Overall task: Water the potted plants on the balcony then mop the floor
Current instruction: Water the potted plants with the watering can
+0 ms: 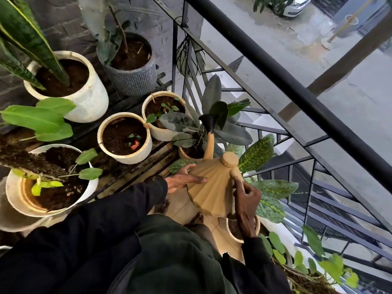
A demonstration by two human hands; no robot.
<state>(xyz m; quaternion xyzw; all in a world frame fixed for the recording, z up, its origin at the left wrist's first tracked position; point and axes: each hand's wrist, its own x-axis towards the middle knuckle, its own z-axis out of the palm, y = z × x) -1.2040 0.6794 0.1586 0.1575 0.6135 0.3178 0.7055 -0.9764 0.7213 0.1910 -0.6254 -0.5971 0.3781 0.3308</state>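
Scene: a tan, ribbed plastic watering can [212, 187] is held over the balcony's corner pots, near the black metal railing [275, 71].
Spout: its black funnel-shaped tip [206, 120] is seen among the dark leaves of a rubber plant [212, 96].
Right grip: the right grip [246, 196] is clenched round the can's handle.
Left grip: the left grip [184, 180] is laid against the can's side with straight fingers, grasping nothing.
Risk, overshoot: water may be shed off the broad leaves, or sent through the railing, if the tip is not brought over the soil.
Risk, floor: the beige floor tiles [182, 204] may be wetted and made slippery by a hasty tilt.
Risk, hold: the can may be twisted, since only one side is truly gripped.
Writing: none can be read; no brand is made out on can or pots.
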